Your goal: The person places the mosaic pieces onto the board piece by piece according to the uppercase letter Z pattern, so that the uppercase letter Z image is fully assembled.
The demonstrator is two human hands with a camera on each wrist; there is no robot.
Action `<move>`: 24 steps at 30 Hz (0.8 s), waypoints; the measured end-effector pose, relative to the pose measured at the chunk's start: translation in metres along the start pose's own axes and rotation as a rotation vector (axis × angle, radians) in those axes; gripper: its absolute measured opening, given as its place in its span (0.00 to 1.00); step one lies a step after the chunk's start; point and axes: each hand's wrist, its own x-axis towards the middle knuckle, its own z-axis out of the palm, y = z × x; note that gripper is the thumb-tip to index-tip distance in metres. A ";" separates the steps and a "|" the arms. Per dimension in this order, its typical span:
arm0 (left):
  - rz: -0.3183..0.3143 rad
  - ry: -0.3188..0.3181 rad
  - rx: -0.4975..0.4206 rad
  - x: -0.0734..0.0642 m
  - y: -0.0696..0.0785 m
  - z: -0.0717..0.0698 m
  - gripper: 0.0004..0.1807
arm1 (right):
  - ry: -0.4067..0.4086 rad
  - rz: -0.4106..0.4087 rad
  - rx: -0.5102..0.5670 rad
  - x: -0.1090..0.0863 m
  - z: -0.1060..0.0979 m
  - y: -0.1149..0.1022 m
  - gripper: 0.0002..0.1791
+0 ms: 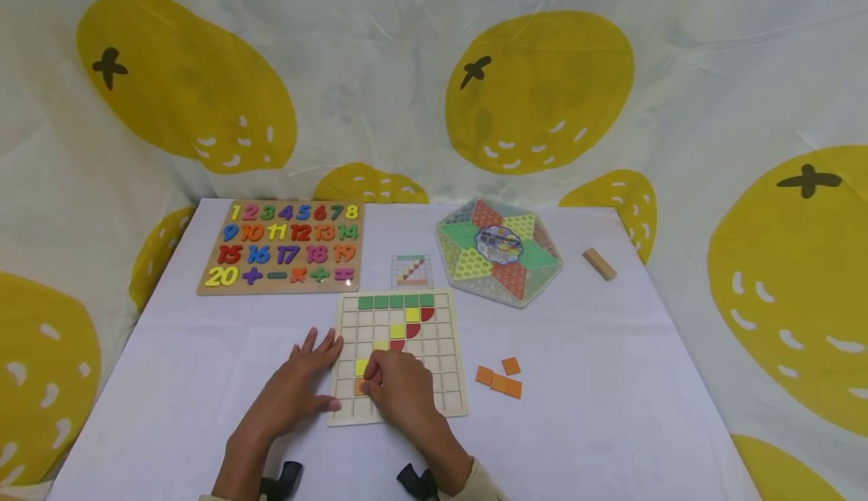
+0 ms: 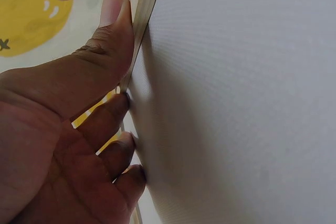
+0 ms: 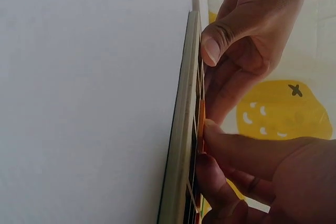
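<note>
A wooden grid board (image 1: 444, 365) lies on the table with several green squares (image 1: 397, 302) in its top row. Yellow squares (image 1: 397, 331) step down leftward from there, red quarter-round pieces (image 1: 413, 331) beside some of them. Low on the left side of the grid is an orange square tile (image 1: 359, 386). My right hand (image 1: 404, 388) pinches this tile with thumb and index finger, right at the board's surface in the right wrist view. My left hand (image 1: 294, 384) rests at the board's left edge, fingers spread, thumb (image 2: 113, 14) on the rim near the lower corner.
Several loose orange tiles (image 1: 498, 383) lie right of the board. Behind it is a small pattern card (image 1: 411, 271). A number puzzle board (image 1: 210, 284) is at back left, a hexagonal star-pattern game board (image 1: 498, 245) at back right, and a wooden block (image 1: 600, 264) farther right.
</note>
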 end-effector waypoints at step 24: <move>0.003 0.006 -0.001 -0.001 -0.001 0.001 0.61 | 0.191 0.156 0.086 -0.029 -0.092 0.073 0.15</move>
